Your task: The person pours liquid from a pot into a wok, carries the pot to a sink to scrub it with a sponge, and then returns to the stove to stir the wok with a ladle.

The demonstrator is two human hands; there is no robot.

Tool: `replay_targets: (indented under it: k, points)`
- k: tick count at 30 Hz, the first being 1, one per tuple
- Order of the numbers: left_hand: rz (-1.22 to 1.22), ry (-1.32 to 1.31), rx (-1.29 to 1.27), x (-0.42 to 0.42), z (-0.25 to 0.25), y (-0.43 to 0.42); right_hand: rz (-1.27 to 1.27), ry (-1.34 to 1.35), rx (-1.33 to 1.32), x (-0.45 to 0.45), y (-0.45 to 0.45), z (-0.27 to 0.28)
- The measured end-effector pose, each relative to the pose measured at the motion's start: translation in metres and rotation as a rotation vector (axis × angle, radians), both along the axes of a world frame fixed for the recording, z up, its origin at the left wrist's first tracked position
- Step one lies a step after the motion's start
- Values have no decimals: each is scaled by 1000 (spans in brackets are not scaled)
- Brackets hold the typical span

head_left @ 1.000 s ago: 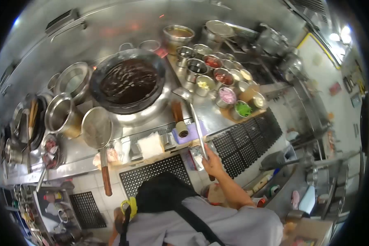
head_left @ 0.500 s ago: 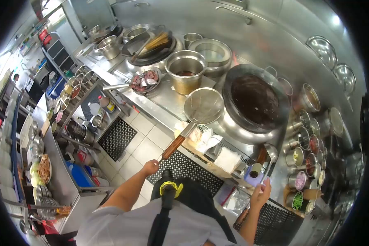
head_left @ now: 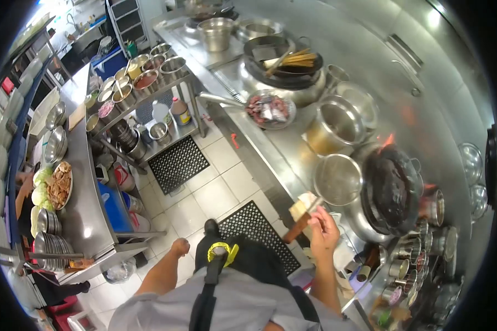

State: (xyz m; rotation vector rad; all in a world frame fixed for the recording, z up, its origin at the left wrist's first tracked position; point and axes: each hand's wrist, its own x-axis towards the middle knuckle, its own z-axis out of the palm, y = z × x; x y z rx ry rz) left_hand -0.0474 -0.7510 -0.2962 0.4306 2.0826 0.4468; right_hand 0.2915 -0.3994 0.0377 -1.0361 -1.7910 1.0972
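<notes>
A round mesh strainer [head_left: 338, 179] lies over the stove's front edge beside the wok, its wooden handle [head_left: 298, 229] pointing toward me. My right hand [head_left: 326, 231] is at the upper part of this handle, fingers closed around it. My left hand [head_left: 179, 246] hangs over the tiled floor, closed in a loose fist with nothing visible in it. A big wok [head_left: 392, 187] of dark liquid sits on the burner to the right of the strainer. Behind the strainer stands a tall steel pot [head_left: 339, 124].
Flames [head_left: 389, 140] show behind the wok. A ladle-like pan of cut meat or fish [head_left: 269, 109] rests on the counter. Another wok [head_left: 281, 60] holds a bundle of sticks. Seasoning tins [head_left: 398, 268] stand at the right; a steel prep table [head_left: 91, 193] is on the left.
The view has swung left. My right hand has moved from beside the ladle to the strainer's handle and closed on it. My left hand has drawn away from the handle's end.
</notes>
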Motion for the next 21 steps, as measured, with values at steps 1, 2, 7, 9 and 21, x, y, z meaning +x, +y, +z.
replay_targets:
  k: [1, 2, 7, 9, 21]
  points:
    - [24, -28, 36, -21, -6, -6, 19, -14, -22, -28, 1, -4]
    - [197, -37, 107, -34, -11, -16, 62, -31, -29, -57, 1, -1]
    - [561, -227, 233, -122, 16, 2, 247, -86, -14, -177, 6, 13]
    - [502, -237, 291, -158, 33, 43, 273, -93, 10, -206, 12, 15]
    - [105, -544, 847, -259, 288, 419, 372, -150, -75, -314, 89, -15]
